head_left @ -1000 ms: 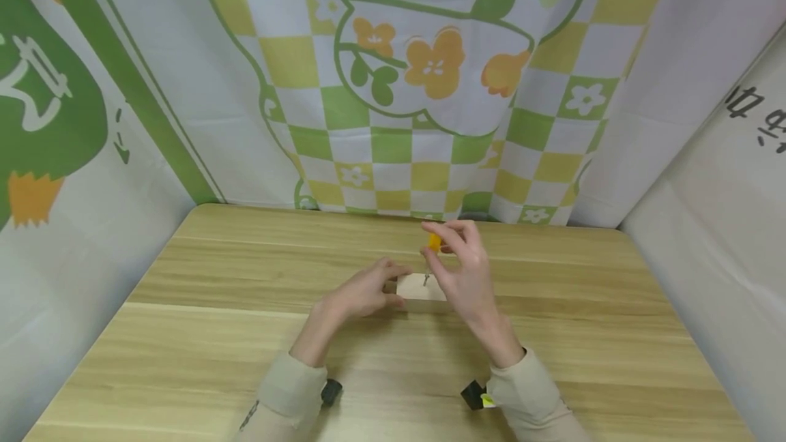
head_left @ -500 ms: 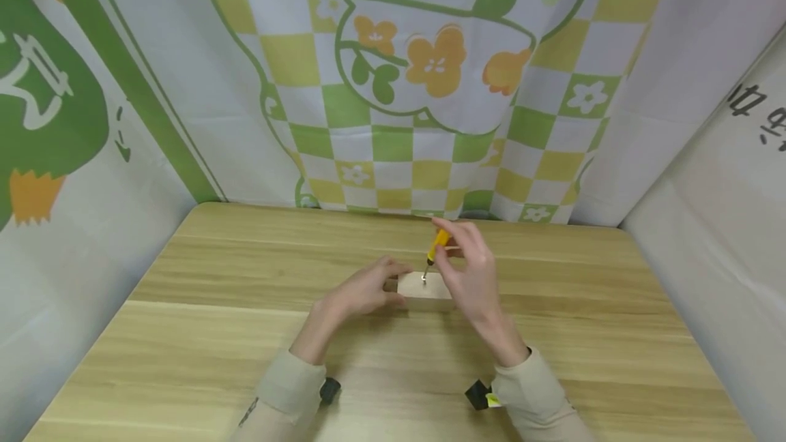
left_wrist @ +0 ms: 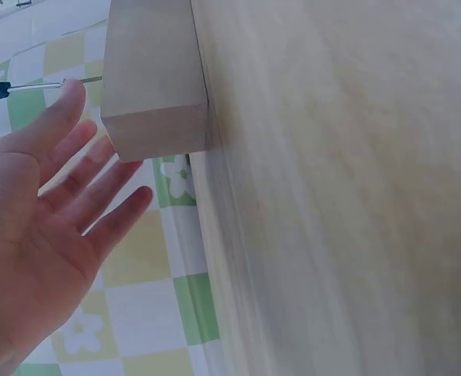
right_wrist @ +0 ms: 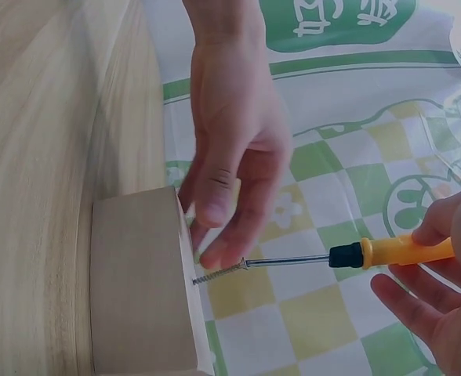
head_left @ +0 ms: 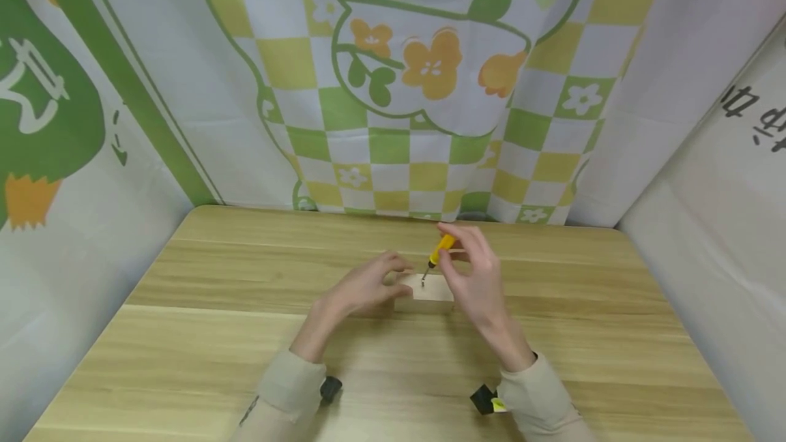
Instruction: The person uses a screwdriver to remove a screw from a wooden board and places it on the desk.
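Observation:
A pale wooden block lies on the table, with a threaded screw standing at a slant in its top face. My right hand pinches the yellow handle of a screwdriver between thumb and fingers. The screwdriver's tip meets the screw head, and its shaft leans up toward the right hand. At the block's left end is my left hand, its fingers loosely bent and spread. Its thumb overlaps the screw in the left wrist view, and its fingertips are close beside the screw in the right wrist view.
The block rests on a wood-grain table. A green, yellow and white checked curtain hangs behind the far edge, with white cloth walls on both sides. Small black devices sit at the sleeve cuffs.
My left hand has loosened from the block's end, and its thumb and fingers have shifted over the top toward the screw. The screwdriver has tilted further right, its tip staying at the screw.

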Tool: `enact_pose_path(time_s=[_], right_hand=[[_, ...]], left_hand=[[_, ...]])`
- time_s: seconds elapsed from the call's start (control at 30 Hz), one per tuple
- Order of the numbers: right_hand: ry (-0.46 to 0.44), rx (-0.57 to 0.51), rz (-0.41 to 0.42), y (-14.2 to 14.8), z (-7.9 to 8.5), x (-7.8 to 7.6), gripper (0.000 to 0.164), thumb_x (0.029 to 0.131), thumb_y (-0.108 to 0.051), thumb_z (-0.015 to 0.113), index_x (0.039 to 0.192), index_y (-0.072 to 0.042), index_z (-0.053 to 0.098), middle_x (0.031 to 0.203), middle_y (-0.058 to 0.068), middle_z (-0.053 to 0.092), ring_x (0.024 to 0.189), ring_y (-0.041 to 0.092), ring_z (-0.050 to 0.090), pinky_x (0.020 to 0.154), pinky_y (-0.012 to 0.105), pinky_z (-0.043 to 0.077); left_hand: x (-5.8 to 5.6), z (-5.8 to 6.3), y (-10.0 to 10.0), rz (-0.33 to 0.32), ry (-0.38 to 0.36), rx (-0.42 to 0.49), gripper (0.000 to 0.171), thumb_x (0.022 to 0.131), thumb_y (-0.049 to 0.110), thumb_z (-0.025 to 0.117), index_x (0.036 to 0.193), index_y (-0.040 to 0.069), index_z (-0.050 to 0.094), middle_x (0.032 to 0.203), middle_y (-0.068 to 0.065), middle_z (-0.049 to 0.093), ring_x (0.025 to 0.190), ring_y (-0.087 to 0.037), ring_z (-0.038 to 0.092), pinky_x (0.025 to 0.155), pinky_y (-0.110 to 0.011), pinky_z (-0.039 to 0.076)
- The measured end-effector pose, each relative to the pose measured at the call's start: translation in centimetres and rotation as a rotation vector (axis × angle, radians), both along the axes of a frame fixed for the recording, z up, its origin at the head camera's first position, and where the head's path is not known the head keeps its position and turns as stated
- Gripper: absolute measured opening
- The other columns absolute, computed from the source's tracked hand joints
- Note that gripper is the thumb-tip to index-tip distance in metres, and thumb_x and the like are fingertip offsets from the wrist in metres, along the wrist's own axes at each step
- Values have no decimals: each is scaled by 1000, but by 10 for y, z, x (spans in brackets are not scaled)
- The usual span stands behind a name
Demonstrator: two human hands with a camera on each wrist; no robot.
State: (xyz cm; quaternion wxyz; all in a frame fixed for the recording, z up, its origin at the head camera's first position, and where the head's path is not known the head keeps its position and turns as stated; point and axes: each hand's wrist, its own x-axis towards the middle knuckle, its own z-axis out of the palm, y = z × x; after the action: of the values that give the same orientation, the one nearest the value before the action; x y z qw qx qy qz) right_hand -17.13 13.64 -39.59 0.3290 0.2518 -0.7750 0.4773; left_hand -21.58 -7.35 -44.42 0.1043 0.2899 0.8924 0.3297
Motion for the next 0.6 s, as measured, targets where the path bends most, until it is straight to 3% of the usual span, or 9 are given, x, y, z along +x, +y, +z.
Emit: enact_pose_path(time_s=[0.3,0.47,0.6], right_hand=[[6,-3,-12,6,1,2,47,81,17,67,124,-4,65,106,12,64,92,23,65,75,31,60],[13,-5,-8,10,3,4,48,81,18,67,124,-4,65,106,14,64,92,24,65,75,32,60],[26,1,-17,14,3,4,48,80,19,67,123,-2,65,106,14,64,91,24,65,75,32,60]], left_hand=[[-4,3,14,-71,134,26,36,95,30,67,126,12,68,123,-2,67,115,-20,62,101,-40,49],[-4,4,20,-70,158,32,29,95,28,68,121,14,71,116,2,69,108,-16,64,94,-36,52],[-4,4,24,-63,176,32,22,95,27,68,114,18,74,115,4,71,110,-16,65,97,-36,51]])
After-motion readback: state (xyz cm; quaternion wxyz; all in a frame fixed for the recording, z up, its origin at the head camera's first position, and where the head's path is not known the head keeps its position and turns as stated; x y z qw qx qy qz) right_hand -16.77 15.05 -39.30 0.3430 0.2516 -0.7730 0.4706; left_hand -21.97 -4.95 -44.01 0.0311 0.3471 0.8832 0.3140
